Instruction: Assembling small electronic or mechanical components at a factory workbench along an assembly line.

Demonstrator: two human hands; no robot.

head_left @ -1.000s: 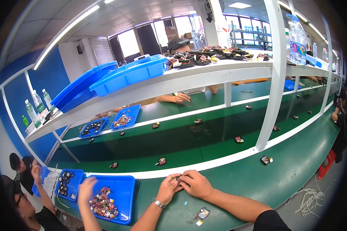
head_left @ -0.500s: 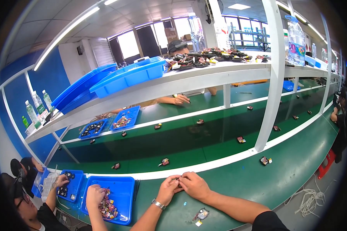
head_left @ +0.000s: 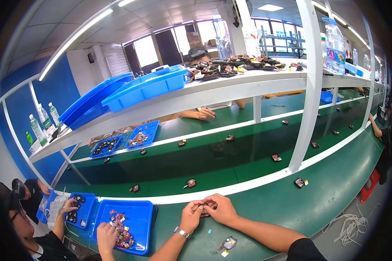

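Note:
My left hand point(head_left: 191, 217) and my right hand point(head_left: 221, 210) meet over the green bench, fingers pinched together. Between their fingertips is a small dark part point(head_left: 204, 211), mostly covered, so its kind cannot be made out. A silver watch is on my left wrist. Nearer to me, below the right hand, lies a small grey-and-black assembly point(head_left: 229, 242) with wires and a yellow-white tag. A tiny light-blue scrap point(head_left: 210, 231) rests beside it. Another black assembly point(head_left: 300, 182) with reddish wires and a tag sits farther right on the bench.
Left of me, a co-worker's hand point(head_left: 106, 236) is at a blue tray point(head_left: 141, 209) of red-wired parts; another hand reaches into a second blue tray point(head_left: 88, 201). Beyond a white rail, a green belt point(head_left: 231, 172) carries spaced assemblies. A white post point(head_left: 301, 126) supports the loaded shelf above.
The assemblies on the belt have shifted slightly right. The co-worker's hand has drawn back toward the near edge of the blue tray. My fingers have shifted a little around the dark part.

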